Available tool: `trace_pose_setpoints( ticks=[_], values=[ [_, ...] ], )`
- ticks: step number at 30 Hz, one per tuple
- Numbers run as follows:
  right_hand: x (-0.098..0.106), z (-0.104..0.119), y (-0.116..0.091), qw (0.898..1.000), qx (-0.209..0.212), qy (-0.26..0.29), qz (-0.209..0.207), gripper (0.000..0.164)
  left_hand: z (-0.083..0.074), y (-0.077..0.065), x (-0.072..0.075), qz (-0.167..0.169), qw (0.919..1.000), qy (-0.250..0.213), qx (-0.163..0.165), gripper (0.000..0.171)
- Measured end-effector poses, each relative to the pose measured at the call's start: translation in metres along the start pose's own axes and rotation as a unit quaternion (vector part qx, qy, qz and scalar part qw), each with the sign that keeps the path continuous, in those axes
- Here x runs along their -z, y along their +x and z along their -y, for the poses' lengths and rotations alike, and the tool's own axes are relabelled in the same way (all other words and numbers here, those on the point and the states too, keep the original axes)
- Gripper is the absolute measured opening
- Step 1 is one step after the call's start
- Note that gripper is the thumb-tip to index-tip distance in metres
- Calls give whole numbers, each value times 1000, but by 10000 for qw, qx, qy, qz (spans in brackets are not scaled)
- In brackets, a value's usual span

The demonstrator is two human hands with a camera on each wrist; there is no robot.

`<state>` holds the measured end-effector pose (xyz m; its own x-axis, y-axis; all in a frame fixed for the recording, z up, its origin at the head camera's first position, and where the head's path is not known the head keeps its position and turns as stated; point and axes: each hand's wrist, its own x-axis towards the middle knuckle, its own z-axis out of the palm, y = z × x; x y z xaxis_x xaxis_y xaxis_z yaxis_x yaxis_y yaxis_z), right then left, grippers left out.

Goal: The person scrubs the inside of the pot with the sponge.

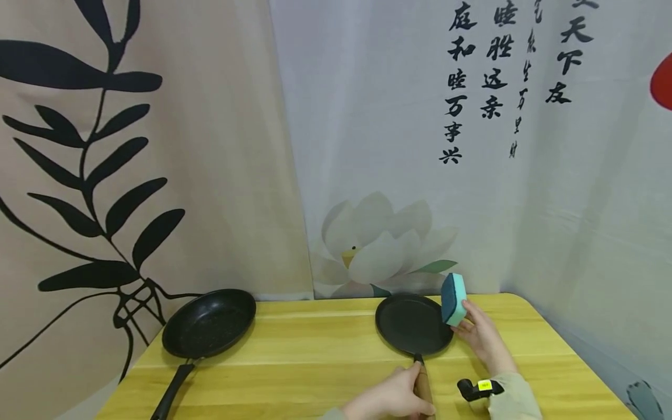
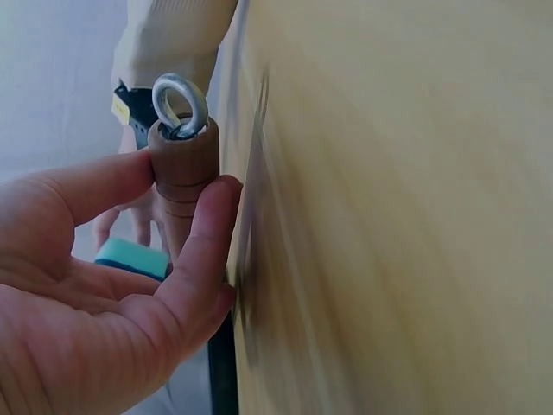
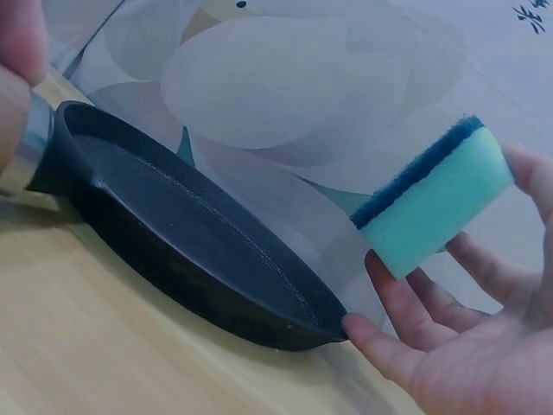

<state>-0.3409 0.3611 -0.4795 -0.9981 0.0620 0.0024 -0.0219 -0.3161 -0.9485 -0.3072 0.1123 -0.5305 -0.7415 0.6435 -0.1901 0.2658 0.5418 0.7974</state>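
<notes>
Pinching the likely light, squashy sponge [image 1: 454, 299] near the right rim of the shallow pan [image 1: 411, 322], the right hand [image 1: 483, 338] should need little force, while the left hand [image 1: 391, 394] grips the pan's near-side wooden handle [image 1: 423, 386], probably its surest hold.

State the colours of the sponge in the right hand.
Turquoise sponge with dark blue layer; clearest in the right wrist view.

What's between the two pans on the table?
Bare wooden tabletop, as the head view shows: nothing stands between the left-side pan and the right-side pan, whose handle the left hand grips.
</notes>
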Motion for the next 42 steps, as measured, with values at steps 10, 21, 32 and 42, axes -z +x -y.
trace_pose_setpoints(
  ticks=[10,21,32,42],
  values=[
    [6,-1,1,9999,89,33,-66,11,1,13,-14,-234,9955,-745,529,92],
    [-17,14,-3,9987,-232,-390,-238,61,-60,-67,33,76,9687,-2481,95,76],
    [-65,30,-12,9784,91,-2057,155,65,-34,-119,87,-283,9622,-2670,-449,57],
    [-123,14,6,9617,314,-2547,962,58,3,-183,134,-749,9796,-1828,-377,42]
  ],
)
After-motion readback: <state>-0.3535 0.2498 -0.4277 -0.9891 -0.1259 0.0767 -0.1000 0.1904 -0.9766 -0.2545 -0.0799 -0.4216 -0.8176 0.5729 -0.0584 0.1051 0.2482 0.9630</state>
